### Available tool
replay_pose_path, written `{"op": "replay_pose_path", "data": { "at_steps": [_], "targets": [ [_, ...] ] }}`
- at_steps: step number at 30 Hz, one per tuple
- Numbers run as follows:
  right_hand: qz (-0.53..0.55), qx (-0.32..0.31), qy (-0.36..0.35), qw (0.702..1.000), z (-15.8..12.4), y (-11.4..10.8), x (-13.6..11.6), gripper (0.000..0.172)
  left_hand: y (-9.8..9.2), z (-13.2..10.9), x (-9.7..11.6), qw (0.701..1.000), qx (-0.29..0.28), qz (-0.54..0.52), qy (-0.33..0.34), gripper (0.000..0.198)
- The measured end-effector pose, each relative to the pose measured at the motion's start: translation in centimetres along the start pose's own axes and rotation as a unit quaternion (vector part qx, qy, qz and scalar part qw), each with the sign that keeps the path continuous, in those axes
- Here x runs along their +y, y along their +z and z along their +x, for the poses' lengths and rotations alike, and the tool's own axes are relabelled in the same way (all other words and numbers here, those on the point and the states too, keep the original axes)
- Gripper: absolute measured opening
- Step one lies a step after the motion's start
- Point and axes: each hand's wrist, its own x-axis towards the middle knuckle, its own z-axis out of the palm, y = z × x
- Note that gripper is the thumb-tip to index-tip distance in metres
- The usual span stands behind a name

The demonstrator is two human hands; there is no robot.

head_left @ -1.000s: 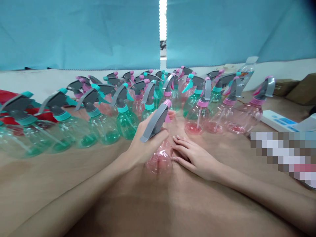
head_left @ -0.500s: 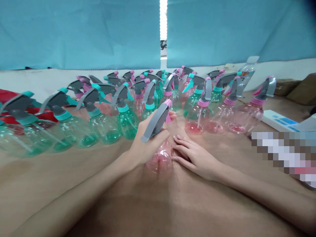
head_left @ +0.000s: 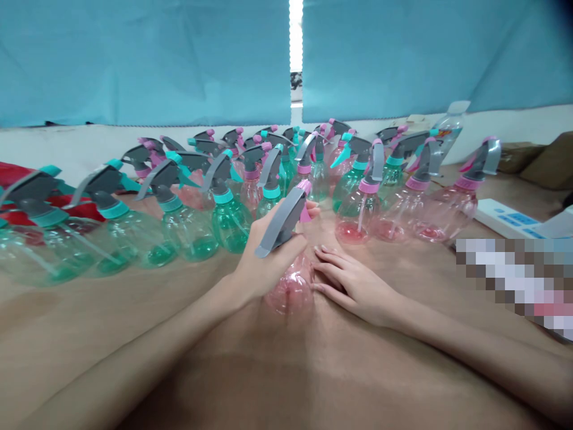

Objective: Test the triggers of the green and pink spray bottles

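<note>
A clear pink spray bottle [head_left: 290, 291] stands on the brown table [head_left: 286, 370] in the middle of the view. My left hand [head_left: 268, 257] is wrapped round its neck and its grey trigger head [head_left: 281, 223], which has a pink nozzle. My right hand [head_left: 353, 285] rests against the bottle's right side, fingers together and laid along the body. Behind them stand several spray bottles, green ones [head_left: 228, 221] mostly on the left and pink ones [head_left: 358, 218] mostly on the right.
A blue curtain [head_left: 147, 60] hangs behind the table. A white device with blue buttons [head_left: 505, 218] lies at the right edge. Red cloth [head_left: 13, 176] shows at far left. A blurred patch [head_left: 514, 280] covers something at the right.
</note>
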Motion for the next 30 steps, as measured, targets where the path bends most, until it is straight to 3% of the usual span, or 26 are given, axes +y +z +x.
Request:
{"op": "replay_pose_path", "data": {
  "at_steps": [18, 30],
  "targets": [
    [-0.006, -0.002, 0.0, 1.0, 0.01, -0.07, -0.1, 0.041, 0.04, -0.07, 0.02, 1.0, 0.0, -0.007, 0.001, 0.035],
    [-0.017, -0.015, 0.003, 1.0, 0.01, 0.0, 0.05, 0.046, -0.06, -0.27, 0.25, 0.999, 0.003, -0.044, 0.023, 0.011]
  ]
}}
